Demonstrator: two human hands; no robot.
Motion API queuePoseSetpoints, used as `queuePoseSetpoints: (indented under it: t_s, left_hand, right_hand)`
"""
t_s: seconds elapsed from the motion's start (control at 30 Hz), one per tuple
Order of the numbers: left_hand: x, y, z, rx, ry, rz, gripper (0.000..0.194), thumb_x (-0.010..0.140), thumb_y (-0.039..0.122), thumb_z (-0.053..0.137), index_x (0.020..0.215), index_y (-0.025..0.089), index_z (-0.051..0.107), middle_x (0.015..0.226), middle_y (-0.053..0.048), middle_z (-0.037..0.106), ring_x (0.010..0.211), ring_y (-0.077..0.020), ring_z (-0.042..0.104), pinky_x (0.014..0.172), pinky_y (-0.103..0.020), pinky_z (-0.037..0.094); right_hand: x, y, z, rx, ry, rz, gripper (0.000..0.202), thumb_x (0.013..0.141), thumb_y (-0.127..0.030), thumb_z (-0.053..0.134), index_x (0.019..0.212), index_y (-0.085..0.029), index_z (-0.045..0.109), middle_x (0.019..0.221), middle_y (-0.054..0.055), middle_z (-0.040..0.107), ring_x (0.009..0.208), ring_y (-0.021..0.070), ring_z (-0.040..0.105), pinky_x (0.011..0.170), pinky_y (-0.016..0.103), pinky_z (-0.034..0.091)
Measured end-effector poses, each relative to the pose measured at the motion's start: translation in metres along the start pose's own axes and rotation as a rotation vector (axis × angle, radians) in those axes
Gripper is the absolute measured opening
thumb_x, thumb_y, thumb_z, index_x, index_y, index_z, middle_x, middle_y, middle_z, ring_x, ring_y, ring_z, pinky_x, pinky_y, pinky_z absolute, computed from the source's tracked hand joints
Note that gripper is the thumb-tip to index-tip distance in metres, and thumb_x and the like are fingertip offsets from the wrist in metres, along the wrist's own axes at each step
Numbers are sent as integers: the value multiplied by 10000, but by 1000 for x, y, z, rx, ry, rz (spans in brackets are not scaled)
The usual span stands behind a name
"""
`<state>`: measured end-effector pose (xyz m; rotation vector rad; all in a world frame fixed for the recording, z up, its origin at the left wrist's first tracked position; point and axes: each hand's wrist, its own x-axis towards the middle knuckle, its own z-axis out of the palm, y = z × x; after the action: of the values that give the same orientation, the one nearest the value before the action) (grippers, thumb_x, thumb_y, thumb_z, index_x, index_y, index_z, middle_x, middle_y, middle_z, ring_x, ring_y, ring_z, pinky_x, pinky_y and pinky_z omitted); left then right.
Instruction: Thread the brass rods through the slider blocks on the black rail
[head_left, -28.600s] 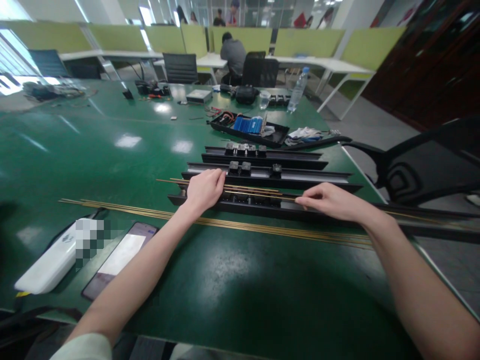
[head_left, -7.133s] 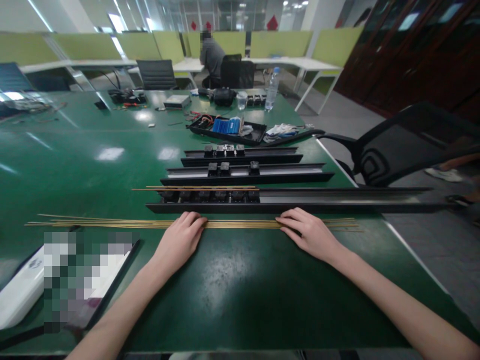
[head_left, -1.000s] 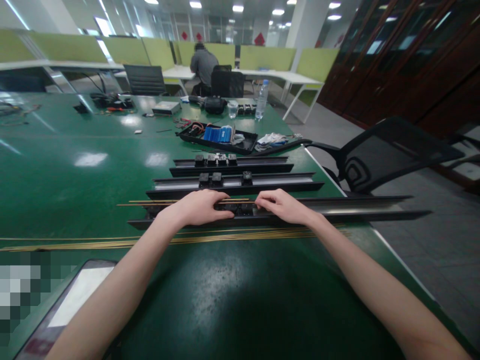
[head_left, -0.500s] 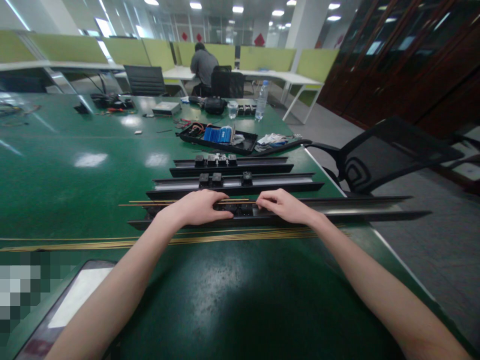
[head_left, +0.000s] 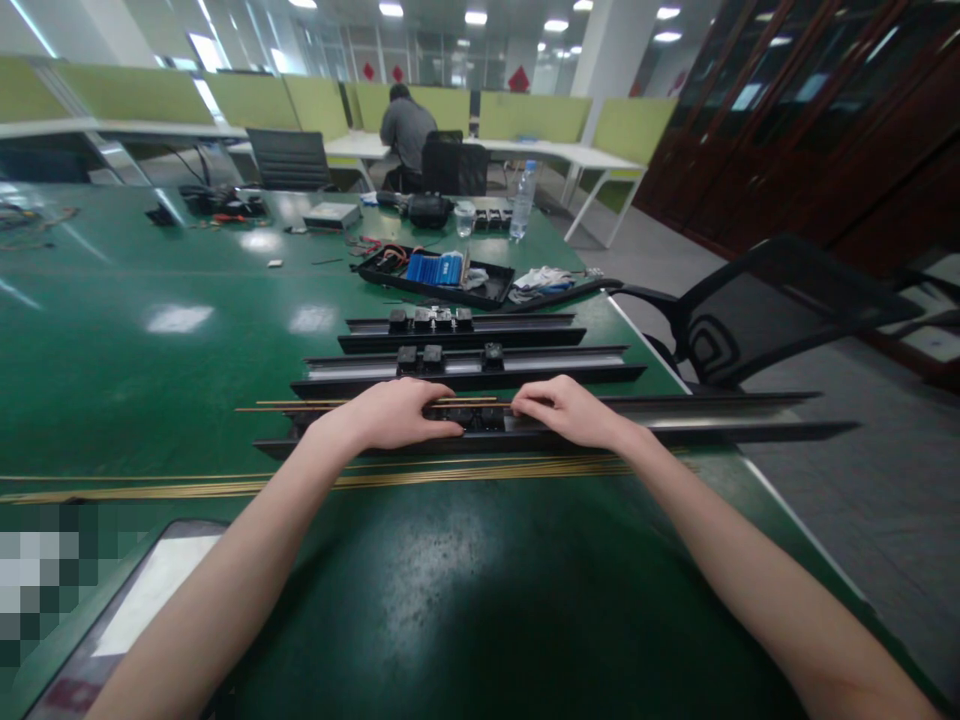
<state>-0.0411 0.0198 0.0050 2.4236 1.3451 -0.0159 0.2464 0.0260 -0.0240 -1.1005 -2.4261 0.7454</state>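
A long black channel [head_left: 720, 432] lies across the green table, with small black blocks [head_left: 480, 418] inside its middle. My left hand [head_left: 397, 412] rests over the channel's left part, thumb and fingers curved around thin brass rods [head_left: 281, 406] that run along its far side. Close to the blocks, my right hand [head_left: 559, 410] is closed in a pinch at the right end of the rods. More long brass rods [head_left: 450, 474] lie on the table just in front of the channel.
Two shorter black channels [head_left: 555, 373] with blocks lie behind. Farther back are a black tray [head_left: 495, 291], white gloves [head_left: 544, 283], a water bottle [head_left: 523, 203] and a cup [head_left: 464, 219]. A mesh chair [head_left: 780, 310] stands right; a person [head_left: 407, 130] sits far off.
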Motion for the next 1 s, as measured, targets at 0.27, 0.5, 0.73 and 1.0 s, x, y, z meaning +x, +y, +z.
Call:
queuePoseSetpoints:
  t_s: [0.27,0.5,0.73,1.0]
  left_hand:
    - [-5,-1,-4,5,9,-23,712,807,725,542,1358,281,614,1285,-79,707,1124,-293,668,911,-344,505]
    - [-17,-13,-8,109,58,-64,800,767,703,606,1416,237,569,1337,-101,676,1178,-308,639,978,-377,487]
    - [-24,-30,-8,117,82,-60,841,730,721,646,1416,241,568,1345,-96,670,1180,-311,634,986,-387,486]
    - [-28,-39,-4,150,104,-103,892,698,796,623,1378,219,601,1316,-130,683,1179,-346,636,993,-417,487]
  right_hand:
    - [-2,5,3,-183,46,-100,300,1015,-361,502,978,-205,756,916,50,774,798,192,690,721,273,434]
    - [-4,10,7,-245,95,-137,300,1020,-353,507,982,-196,759,954,63,789,853,213,720,743,288,453]
    - [-5,12,7,-237,118,-149,291,1018,-350,514,988,-200,762,983,60,794,866,214,729,762,299,478]
    - [-7,11,6,-210,127,-156,290,1013,-345,521,979,-200,770,975,61,793,871,223,730,770,318,500]
